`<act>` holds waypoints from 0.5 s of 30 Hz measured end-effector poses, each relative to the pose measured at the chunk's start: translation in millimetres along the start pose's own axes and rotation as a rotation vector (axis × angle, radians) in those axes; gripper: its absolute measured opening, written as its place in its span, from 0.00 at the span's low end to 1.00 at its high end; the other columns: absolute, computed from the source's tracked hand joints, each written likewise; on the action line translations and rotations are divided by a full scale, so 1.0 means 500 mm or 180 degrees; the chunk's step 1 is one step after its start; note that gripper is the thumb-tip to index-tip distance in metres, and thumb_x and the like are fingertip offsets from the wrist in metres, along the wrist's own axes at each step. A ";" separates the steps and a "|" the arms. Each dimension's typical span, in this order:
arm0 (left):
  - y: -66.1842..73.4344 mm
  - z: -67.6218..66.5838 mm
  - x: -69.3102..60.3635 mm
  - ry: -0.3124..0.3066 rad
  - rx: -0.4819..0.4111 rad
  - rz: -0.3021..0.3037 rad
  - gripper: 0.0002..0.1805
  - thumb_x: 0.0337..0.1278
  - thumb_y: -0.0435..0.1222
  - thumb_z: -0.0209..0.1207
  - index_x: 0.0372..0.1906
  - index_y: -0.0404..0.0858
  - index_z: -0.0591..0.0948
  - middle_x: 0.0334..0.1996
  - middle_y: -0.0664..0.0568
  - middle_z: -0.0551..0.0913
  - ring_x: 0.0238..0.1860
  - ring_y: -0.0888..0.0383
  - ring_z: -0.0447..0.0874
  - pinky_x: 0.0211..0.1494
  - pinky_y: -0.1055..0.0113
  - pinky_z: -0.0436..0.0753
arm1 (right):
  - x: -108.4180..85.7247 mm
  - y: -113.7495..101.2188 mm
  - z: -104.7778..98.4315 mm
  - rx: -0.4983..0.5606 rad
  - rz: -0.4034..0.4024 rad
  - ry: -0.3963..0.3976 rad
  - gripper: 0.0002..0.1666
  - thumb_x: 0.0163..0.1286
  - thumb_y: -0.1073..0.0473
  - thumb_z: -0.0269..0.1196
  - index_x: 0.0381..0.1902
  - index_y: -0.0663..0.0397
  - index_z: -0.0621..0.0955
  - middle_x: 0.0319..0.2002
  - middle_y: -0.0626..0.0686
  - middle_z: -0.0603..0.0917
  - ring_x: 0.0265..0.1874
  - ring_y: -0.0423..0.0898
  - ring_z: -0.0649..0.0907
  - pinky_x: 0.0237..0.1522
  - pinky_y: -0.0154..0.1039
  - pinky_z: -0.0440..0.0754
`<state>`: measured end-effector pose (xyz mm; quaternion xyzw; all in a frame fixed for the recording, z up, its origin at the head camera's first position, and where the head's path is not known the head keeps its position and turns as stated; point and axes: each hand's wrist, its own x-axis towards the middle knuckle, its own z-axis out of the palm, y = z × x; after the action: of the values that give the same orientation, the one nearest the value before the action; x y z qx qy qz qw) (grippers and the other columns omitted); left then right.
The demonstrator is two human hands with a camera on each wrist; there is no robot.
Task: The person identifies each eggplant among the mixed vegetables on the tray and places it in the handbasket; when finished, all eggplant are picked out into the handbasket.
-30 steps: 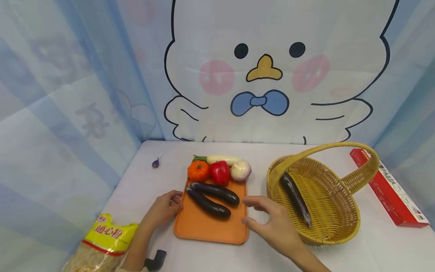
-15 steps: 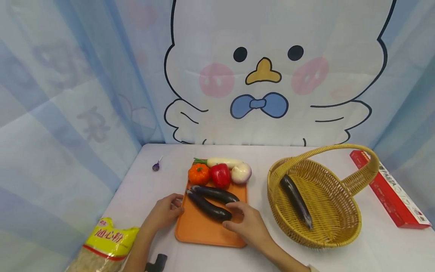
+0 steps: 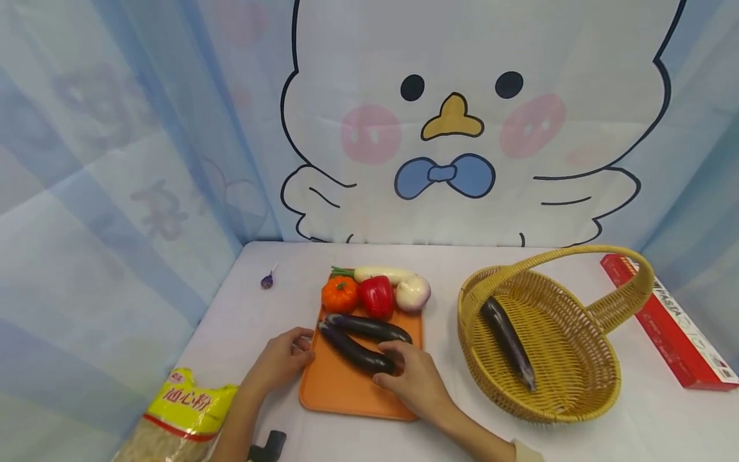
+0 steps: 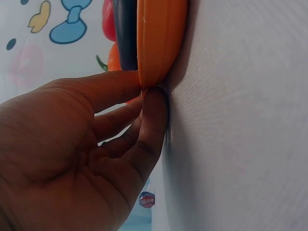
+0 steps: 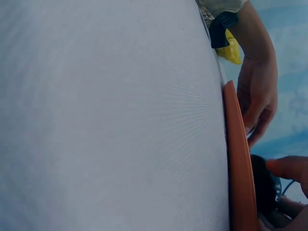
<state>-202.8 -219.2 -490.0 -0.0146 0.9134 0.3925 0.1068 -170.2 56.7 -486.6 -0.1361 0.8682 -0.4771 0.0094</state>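
On the orange tray [image 3: 340,394] lie two dark eggplants, side by side and slanted. My right hand [image 3: 418,382] grips the rounded end of the nearer eggplant [image 3: 352,350], thumb on the near side and fingers on the far side. The other eggplant [image 3: 369,327] lies just behind it, partly covered by my right fingers. At the tray's left edge, my left hand [image 4: 91,139] pinches the rim between thumb and fingers. An orange pumpkin-shaped vegetable [image 3: 340,294], a red bell pepper [image 3: 377,297], a white-and-purple turnip [image 3: 412,293] and a white radish [image 3: 381,274] fill the tray's far end.
Right of the tray stands a handled wicker basket [image 3: 606,391] with another eggplant [image 3: 508,343] inside. A red pasta box [image 3: 664,327] lies beyond it. A yellow-topped pasta bag [image 3: 185,410] is at the front left, and a small purple item [image 3: 267,281] lies far left.
My right hand has come left from beside the basket to the nearer eggplant's end, and its fingers have closed there. My left hand has stayed at the tray's edge.
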 end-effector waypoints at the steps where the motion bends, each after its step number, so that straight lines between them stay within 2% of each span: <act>1: 0.000 0.001 -0.001 0.0002 -0.0003 0.0001 0.23 0.59 0.35 0.63 0.60 0.37 0.78 0.36 0.53 0.79 0.31 0.57 0.76 0.36 0.64 0.79 | 0.001 -0.001 0.002 -0.0025 -0.0005 0.0001 0.29 0.51 0.56 0.76 0.53 0.55 0.83 0.49 0.51 0.85 0.53 0.49 0.81 0.57 0.52 0.74; 8: -0.001 0.003 -0.004 0.0008 0.0038 -0.0033 0.22 0.60 0.35 0.63 0.60 0.38 0.78 0.36 0.53 0.80 0.32 0.57 0.76 0.37 0.64 0.79 | 0.012 -0.008 0.017 -0.0250 -0.0081 -0.0068 0.30 0.51 0.54 0.76 0.53 0.55 0.83 0.48 0.51 0.85 0.54 0.52 0.79 0.58 0.55 0.72; 15: 0.001 -0.001 -0.006 -0.0004 0.0026 0.0008 0.22 0.60 0.34 0.64 0.60 0.39 0.78 0.36 0.53 0.80 0.32 0.57 0.77 0.37 0.64 0.80 | 0.032 -0.012 0.029 -0.0359 -0.0069 -0.0159 0.31 0.51 0.52 0.75 0.53 0.54 0.83 0.49 0.49 0.85 0.53 0.49 0.79 0.57 0.52 0.73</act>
<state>-200.1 -219.2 -488.8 -0.0127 0.9150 0.3889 0.1069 -182.3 37.8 -487.6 -0.1577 0.8916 -0.4240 0.0181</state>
